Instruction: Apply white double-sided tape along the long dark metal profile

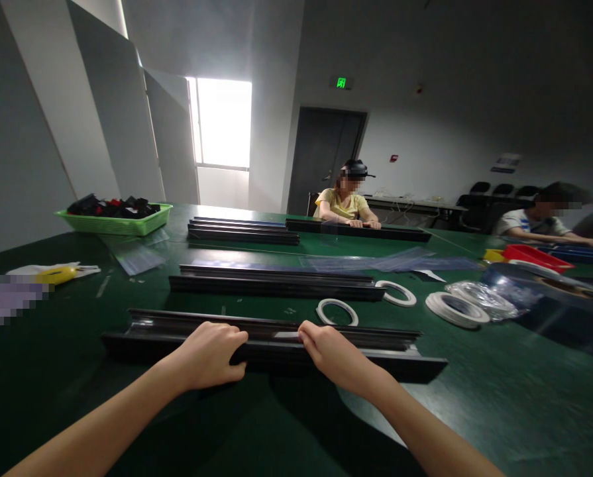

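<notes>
A long black channel-shaped profile [405,369] lies across the green table in front of me, its trough facing up. My left hand [211,354] is wrapped over its near wall, left of the middle, thumb in front and fingers over the top edge. Right of the middle, my right hand [333,354] has its fingers closed at the end of a short white strip [286,335], which looks like tape, inside the trough. A roll of white tape [336,302] lies flat just behind the profile. The fingertips of my left hand are partly hidden in the trough.
Another black profile [271,286] lies behind mine, with more profiles [241,233] beyond. White tape rolls [455,310] lie right, near a red tray [537,257]. A green basket [114,224] of black parts stands left. One person [343,202] sits opposite, another [539,218] far right.
</notes>
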### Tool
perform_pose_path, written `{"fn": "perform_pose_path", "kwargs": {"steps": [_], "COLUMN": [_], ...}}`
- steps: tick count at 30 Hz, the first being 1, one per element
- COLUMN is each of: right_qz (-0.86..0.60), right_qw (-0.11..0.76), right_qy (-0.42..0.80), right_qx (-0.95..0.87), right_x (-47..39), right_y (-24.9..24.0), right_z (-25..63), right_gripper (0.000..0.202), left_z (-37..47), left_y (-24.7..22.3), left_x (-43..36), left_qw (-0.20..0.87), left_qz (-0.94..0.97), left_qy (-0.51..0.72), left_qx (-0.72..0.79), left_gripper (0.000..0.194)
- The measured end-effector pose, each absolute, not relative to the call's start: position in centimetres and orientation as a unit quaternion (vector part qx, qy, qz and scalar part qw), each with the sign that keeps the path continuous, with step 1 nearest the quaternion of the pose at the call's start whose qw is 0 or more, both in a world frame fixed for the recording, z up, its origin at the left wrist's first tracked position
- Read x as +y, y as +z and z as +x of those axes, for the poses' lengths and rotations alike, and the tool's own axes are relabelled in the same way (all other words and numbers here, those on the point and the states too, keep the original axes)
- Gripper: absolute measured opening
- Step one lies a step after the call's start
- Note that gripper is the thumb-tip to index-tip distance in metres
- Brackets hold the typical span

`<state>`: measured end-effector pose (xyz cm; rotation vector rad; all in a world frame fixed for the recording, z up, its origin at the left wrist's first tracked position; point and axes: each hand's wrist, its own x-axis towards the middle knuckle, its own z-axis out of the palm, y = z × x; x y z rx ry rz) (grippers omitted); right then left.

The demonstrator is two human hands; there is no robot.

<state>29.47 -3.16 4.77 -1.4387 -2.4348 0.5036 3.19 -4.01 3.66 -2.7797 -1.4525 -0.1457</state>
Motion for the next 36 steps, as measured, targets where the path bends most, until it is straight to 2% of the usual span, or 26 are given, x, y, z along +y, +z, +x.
{"fn": "perform_pose_path", "kwargs": {"steps": [14, 36], "right_qz": [-0.500, -0.493], "right_qw": [0.144, 0.169], "right_qy": [0.183, 0.217], "right_qx": [-0.834, -0.825], "right_x": [-3.17, -3.41], "right_y": [4.84, 5.22], "right_z": [29.51, 29.44], "right_gripper": [0.021, 0.028], "left_z": [3.19, 3.25], "left_y": [3.63, 4.00], "left_x": [-4.02, -4.17], "left_qw": [-0.003, -0.015], "left_qz": [-0.887, -0.885], "left_qy": [-0.052, -0.043], "left_qx": [-0.459, -0.464], "left_gripper": [0.019, 0.019]}}
